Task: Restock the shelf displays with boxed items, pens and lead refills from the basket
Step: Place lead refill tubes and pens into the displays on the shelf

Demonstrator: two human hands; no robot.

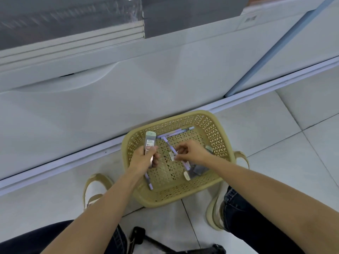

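Observation:
A tan perforated basket (211,191) sits on the tiled floor in front of a white cabinet. My left hand (142,161) grips a clear lead refill case (150,143) upright over the basket's left side. My right hand (190,153) reaches into the basket, its fingers pinching a purple pen (169,144) that lies diagonally. More purple pens (176,133) lie at the far side, another pen (149,182) sits below my left hand, and lead refill cases (195,170) lie at the right.
The white cabinet base (128,85) with a drawer recess stands just beyond the basket. Grey wrapped stock (69,21) lies on the shelf above. The basket's handles (93,187) hang down on both sides. A black stand (146,241) lies between my knees.

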